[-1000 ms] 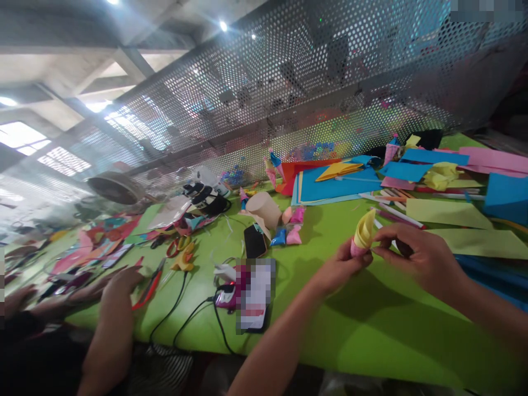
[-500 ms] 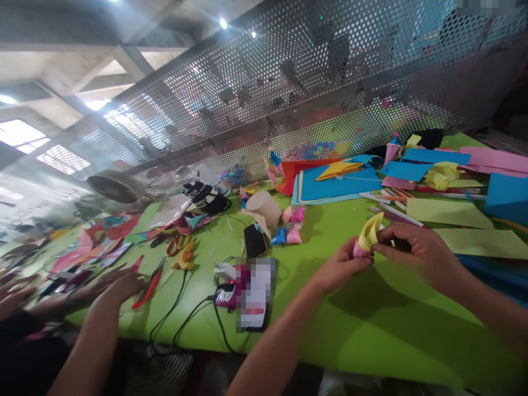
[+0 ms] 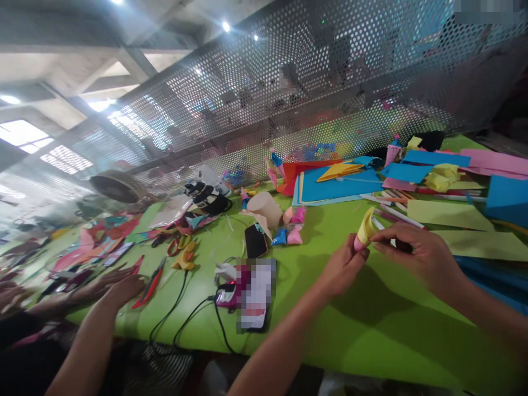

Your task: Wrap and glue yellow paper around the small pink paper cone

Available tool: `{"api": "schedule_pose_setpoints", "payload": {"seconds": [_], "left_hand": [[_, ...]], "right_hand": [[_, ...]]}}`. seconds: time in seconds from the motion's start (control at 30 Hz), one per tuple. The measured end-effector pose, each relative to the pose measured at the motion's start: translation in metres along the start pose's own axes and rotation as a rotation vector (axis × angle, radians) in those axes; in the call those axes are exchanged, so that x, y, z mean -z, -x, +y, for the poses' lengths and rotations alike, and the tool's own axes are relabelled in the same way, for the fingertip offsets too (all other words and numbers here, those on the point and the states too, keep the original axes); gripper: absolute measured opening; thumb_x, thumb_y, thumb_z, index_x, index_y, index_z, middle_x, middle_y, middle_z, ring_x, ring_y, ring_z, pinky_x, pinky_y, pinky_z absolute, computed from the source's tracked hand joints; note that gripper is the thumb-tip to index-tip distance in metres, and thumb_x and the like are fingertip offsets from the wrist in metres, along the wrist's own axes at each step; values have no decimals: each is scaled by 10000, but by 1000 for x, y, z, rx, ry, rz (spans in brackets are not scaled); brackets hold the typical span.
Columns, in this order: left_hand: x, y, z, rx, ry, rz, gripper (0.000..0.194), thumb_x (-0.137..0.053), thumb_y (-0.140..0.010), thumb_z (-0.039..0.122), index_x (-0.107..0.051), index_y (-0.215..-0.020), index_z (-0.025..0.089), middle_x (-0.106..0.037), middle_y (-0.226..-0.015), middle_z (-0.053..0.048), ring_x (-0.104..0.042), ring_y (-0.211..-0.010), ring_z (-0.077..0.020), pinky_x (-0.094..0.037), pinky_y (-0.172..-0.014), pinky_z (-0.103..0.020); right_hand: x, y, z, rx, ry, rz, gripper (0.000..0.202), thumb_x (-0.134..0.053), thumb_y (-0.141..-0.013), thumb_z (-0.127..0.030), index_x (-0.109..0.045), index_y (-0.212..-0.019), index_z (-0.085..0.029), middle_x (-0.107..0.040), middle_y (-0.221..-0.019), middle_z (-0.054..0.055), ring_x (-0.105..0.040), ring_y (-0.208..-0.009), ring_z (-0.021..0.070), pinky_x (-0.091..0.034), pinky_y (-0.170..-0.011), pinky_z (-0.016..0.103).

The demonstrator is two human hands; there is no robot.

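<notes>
A small rolled cone of yellow paper (image 3: 365,226) with a pink lower end is pinched in my left hand (image 3: 343,265), its yellow opening pointing up. My right hand (image 3: 416,250) has thumb and fingers closed at the cone's right side, on the yellow edge. Something thin and whitish shows by those fingers, too small to name. Behind my hands lie pens (image 3: 400,215) and green paper strips (image 3: 449,214). Small blue and pink packets (image 3: 294,235) sit to the left, beside a beige roll (image 3: 265,209).
A phone (image 3: 254,294) and a purple device (image 3: 227,296) with cables lie left of my forearm. Further left are red-handled scissors (image 3: 150,283) and another person's hands (image 3: 124,289). Stacked blue sheets (image 3: 322,184) lie before a perforated metal screen (image 3: 247,110).
The yellow cone looks narrower and more upright. My left hand has turned slightly around its pink end, and my right fingers have shifted a little along the cone's side.
</notes>
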State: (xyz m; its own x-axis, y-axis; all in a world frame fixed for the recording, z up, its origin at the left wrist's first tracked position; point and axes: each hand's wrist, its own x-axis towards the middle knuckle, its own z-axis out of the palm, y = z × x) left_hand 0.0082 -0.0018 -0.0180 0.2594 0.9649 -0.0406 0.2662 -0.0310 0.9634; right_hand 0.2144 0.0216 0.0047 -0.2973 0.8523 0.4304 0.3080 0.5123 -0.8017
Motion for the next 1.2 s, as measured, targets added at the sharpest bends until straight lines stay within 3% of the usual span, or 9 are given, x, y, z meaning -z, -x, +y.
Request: {"api": "schedule_pose_setpoints", "payload": {"seconds": [0.2,0.3,0.5,0.6,0.7,0.83,1.2], "left_hand": [[-4,0,5,-2,-235,27,236,-497,-1059,412,-531,-1171,207,-642,-958,-53,-562,-815,-205,-478,-803,-348],[-6,0,7,6,-308,50,226,-508,-1052,392,-521,-1187,213,-653,-935,-63,-572,-787,-216,-477,-801,-363],[-7,1,9,3,-304,57,239,-507,-1055,391,-510,-1216,214,-667,-956,-71,-590,-799,-225,-485,-830,-372],[-5,2,10,4,-305,39,242,-512,-1054,399,-504,-1208,212,-653,-942,-59,-579,-803,-218,-476,-822,-362],[-4,1,11,3,-260,-14,274,-506,-1059,450,-491,-1187,208,-627,-942,-46,-558,-804,-202,-455,-789,-341],[-5,0,10,-19,-124,-57,276,-526,-1053,453,-477,-1161,203,-597,-986,-38,-540,-848,-180,-435,-771,-308],[-7,2,10,-126,115,-45,343,-626,-1009,403,-482,-1235,189,-569,-1155,-75,-547,-1042,-200,-475,-910,-326]], "right_hand": [[-5,1,2,-96,-82,-24,179,-750,-933,-442,-815,-956,-276,-808,-920,34,-658,-708,183,-516,-622,315],[-6,1,1,-104,-101,-19,184,-767,-916,-456,-816,-952,-282,-800,-886,28,-665,-716,188,-523,-628,315],[-8,1,2,-149,-152,-47,269,-780,-897,-509,-813,-994,-260,-807,-875,36,-669,-683,189,-529,-600,316],[-10,2,8,-174,-158,-114,304,-761,-914,-523,-822,-1010,-241,-819,-926,48,-713,-773,214,-565,-679,329],[-10,4,13,-148,-101,-169,335,-696,-962,-548,-840,-998,-248,-817,-932,39,-717,-798,227,-562,-692,334],[-10,6,15,-137,-14,-146,353,-681,-970,-566,-829,-912,-251,-775,-818,15,-644,-697,197,-482,-604,310],[-11,6,5,-170,-73,-62,315,-766,-916,-542,-771,-854,-233,-751,-777,-4,-638,-698,175,-484,-620,287]]}}
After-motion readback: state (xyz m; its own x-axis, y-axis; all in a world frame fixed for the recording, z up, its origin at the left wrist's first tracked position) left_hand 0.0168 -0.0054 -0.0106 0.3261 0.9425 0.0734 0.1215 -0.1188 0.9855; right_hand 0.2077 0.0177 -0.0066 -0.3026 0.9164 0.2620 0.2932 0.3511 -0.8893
